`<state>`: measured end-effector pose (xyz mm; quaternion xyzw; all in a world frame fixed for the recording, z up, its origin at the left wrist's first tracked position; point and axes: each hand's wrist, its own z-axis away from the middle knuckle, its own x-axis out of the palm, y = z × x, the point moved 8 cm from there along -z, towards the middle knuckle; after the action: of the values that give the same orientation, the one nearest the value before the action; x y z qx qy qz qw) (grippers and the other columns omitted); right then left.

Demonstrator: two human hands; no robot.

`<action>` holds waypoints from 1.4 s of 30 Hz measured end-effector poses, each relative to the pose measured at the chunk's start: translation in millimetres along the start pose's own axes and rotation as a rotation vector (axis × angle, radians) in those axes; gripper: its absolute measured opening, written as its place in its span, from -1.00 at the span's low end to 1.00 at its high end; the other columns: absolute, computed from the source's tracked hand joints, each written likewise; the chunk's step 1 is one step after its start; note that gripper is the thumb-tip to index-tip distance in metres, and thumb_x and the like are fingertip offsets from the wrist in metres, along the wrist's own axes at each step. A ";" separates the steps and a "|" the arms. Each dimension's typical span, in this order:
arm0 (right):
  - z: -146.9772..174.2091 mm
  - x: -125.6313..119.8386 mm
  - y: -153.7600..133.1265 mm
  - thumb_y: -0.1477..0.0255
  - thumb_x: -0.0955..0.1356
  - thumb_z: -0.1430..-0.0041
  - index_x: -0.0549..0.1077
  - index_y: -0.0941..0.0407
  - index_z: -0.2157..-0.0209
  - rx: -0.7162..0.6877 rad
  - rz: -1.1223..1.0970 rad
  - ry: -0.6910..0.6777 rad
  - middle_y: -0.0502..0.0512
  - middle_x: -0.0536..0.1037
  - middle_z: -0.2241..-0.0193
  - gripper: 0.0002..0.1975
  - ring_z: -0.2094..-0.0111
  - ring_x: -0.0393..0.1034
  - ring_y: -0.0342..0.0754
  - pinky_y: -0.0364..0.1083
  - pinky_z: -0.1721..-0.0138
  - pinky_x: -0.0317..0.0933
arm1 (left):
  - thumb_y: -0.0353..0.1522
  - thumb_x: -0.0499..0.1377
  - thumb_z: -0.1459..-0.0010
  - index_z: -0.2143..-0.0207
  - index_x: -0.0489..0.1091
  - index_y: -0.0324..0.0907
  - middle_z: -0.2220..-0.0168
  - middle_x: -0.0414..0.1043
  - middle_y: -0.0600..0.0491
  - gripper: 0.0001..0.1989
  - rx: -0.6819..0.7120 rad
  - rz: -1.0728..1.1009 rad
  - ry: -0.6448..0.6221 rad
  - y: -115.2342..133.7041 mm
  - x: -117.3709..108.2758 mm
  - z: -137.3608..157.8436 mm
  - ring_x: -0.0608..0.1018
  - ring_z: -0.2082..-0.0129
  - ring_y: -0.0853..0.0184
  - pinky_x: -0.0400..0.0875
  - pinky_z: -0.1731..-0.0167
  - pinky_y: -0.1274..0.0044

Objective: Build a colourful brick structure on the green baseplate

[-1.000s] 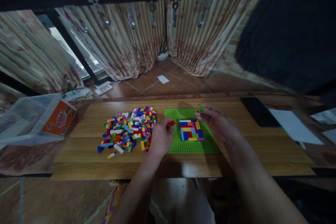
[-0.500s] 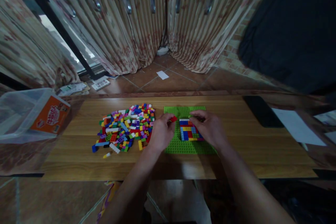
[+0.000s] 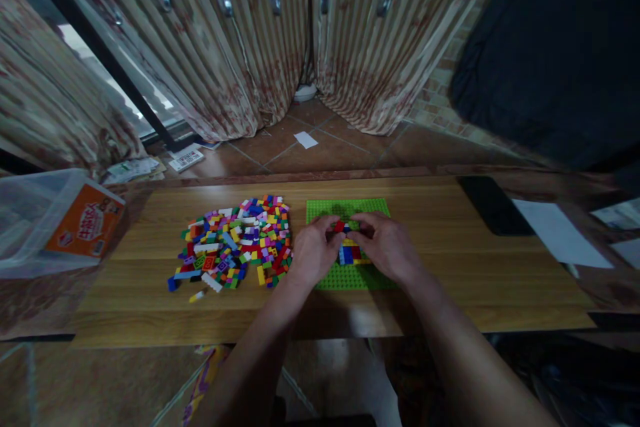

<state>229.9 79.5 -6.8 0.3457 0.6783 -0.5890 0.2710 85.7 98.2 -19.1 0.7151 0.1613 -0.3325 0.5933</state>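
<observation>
My left hand [image 3: 315,252] pinches a small red toy brick [image 3: 339,226] over the green studded baseplate [image 3: 345,277]. Facing it from the other side, my right hand [image 3: 390,245] has thumb and forefinger closed near the same spot; whatever sits between those fingertips is too small to name. Beneath both hands lies a flat block of joined bricks [image 3: 350,255] in blue, red, yellow and white on the baseplate. My fingers cover its upper and right parts.
A loose heap of coloured bricks [image 3: 230,240] spreads over the wooden table [image 3: 450,293] left of the baseplate. At the left stands a clear plastic box [image 3: 30,213] with an orange label. A black phone-like slab [image 3: 495,207] and a white sheet [image 3: 560,230] lie right.
My hands have come together above the brick block, the left bringing the red brick rightward until it nearly meets the right fingertips. The whole view has shifted slightly.
</observation>
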 end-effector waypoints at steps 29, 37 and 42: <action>-4.3 -1.0 -3.2 0.47 0.33 -0.14 0.53 0.06 0.17 -0.071 -0.070 -0.077 0.11 0.47 0.27 -0.77 0.22 0.39 0.02 0.03 0.13 0.27 | -0.43 0.09 -0.17 -0.13 0.32 -0.14 0.27 0.57 0.03 -0.56 0.032 -0.011 -0.081 2.1 0.2 -2.5 0.59 0.33 0.30 0.47 0.23 0.47; -3.7 -0.9 -2.9 0.48 0.33 -0.13 0.52 0.05 0.15 -0.080 -0.060 -0.078 0.11 0.47 0.25 -0.76 0.21 0.38 0.01 0.02 0.11 0.27 | -0.45 0.05 -0.17 -0.12 0.35 -0.09 0.26 0.57 0.06 -0.55 0.074 -0.031 -0.115 3.8 0.5 -1.9 0.58 0.31 0.32 0.45 0.18 0.49; -4.0 -0.5 -2.4 0.47 0.33 -0.13 0.52 0.07 0.14 -0.076 -0.055 -0.080 0.13 0.47 0.24 -0.75 0.20 0.38 0.02 0.02 0.12 0.27 | -0.44 0.06 -0.17 -0.05 0.38 -0.11 0.27 0.57 0.04 -0.61 0.072 -0.024 -0.107 4.9 1.1 -2.0 0.58 0.33 0.32 0.44 0.24 0.51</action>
<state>228.5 83.2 -4.3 0.2929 0.6979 -0.5834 0.2944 90.2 98.8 -16.1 0.7152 0.1259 -0.3832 0.5707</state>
